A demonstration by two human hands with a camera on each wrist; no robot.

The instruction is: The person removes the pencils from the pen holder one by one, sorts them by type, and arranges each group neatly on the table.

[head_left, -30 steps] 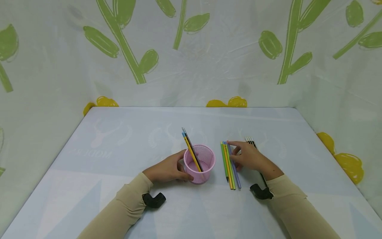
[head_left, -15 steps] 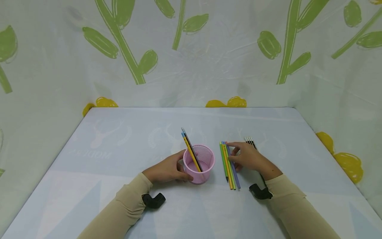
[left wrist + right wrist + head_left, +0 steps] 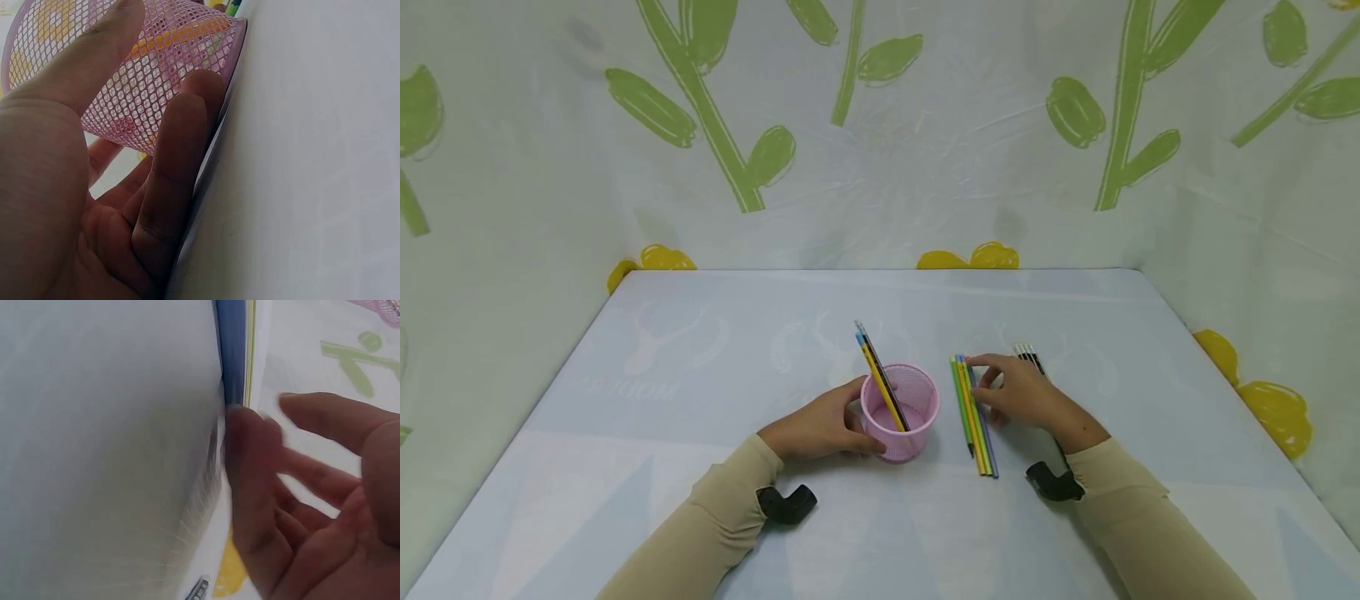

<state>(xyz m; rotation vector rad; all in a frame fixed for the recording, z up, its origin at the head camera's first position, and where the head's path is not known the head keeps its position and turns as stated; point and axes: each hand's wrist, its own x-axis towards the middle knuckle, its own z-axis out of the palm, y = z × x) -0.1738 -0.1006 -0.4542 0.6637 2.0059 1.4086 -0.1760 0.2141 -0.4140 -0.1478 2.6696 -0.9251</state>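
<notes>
My left hand [image 3: 820, 423] holds a pink mesh pencil cup [image 3: 919, 385] from its left side, thumb and fingers spread around the wall. The left wrist view shows fingertips against the cup's mesh near the table. Inside the cup lean a yellow-and-black pencil [image 3: 880, 372] and a dark striped one. Right of the cup, several pencils lie side by side, among them a green pencil [image 3: 959, 396] and a purple pencil [image 3: 992, 454]. My right hand [image 3: 1024, 393] touches this row from the right. In the right wrist view, a fingertip presses beside the purple pencil [image 3: 232, 350], with the thumb apart.
Several black pencils with white ends [image 3: 1025, 350] lie partly hidden under the right hand and wrist. A pale patterned cloth covers the table [image 3: 715, 333]. Behind it hangs a white sheet [image 3: 955, 150] with green leaf prints. Black curved pieces [image 3: 786, 505] sit at both wrists.
The purple pencil has slid slightly left, and the row lies closer together. My right hand has shifted a little left with it. The left hand and cup have stayed put.
</notes>
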